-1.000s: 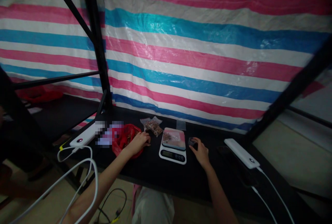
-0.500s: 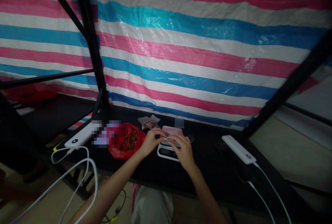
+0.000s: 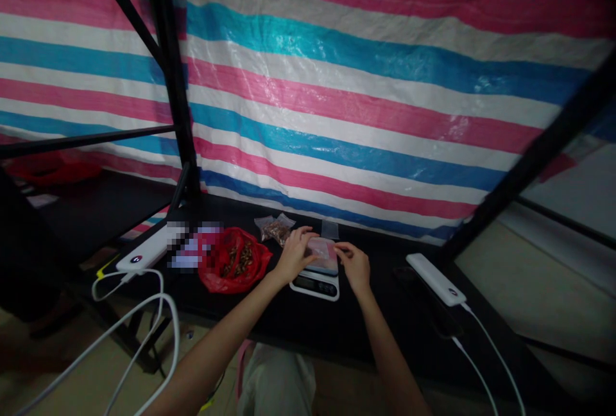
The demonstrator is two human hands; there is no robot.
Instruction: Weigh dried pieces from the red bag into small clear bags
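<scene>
A white kitchen scale (image 3: 315, 286) with a dark display sits on the black table. On its platform lies a flat pinkish, partly see-through plastic piece (image 3: 321, 250), its exact kind unclear. My left hand (image 3: 294, 257) is at the left side of this piece, fingers stretched and thumb apart. At the right edge, my right hand (image 3: 356, 265) has thumb and fingertips pinched together; whatever is between them is too small to make out. Left of the scale, a red plastic bag (image 3: 212, 278) stands open around small brown pieces (image 3: 239, 259).
Behind my left hand lie small clear bags (image 3: 275, 230) of brown bits, and a flat clear bag (image 3: 330, 229) is behind the scale. White power banks (image 3: 436, 280) with cables flank the work area, a dark phone (image 3: 428, 303) beside the right one. Striped sheeting (image 3: 337, 114) hangs behind.
My hands, formerly together above the scale, have moved apart. The left has opened at the platform's left, and the right has shifted to its right edge, uncovering the pinkish piece.
</scene>
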